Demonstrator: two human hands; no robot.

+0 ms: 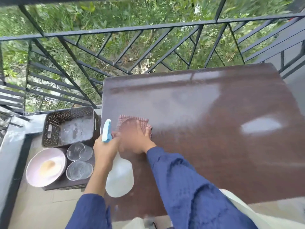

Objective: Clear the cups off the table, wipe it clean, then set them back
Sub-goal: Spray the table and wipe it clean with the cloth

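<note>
Head view, looking down on a balcony.

Containers first: dark plastic basket (49, 129) w/ woven-look perforated walls and slot handles sits on the floor at the table's left edge; its bottom shows pale grey. In front of it a low dark stand (66, 185) carries two clear glass cups (79, 151) (79, 170), mouths up, just beside each other, contents can't be told. A round pink bowl (33, 162) next to them has a yellowish patch at the bottom. So the cups are off the table, left of it.

Left grip (105, 149) is curled round the neck of a spray bottle (119, 177): translucent white body, light-blue trigger head, held over the table's near-left part.

Right grip (137, 141) lies flat, fingers straight, pressing a red-checked cloth (132, 119) onto the table (214, 146). Tabletop is smooth, glossy brown w/ rounded corners and pale sheen patches.

Behind: dark metal railing (115, 30) w/ diagonal bars, green foliage beyond. Blue sleeves on both arms.
</note>
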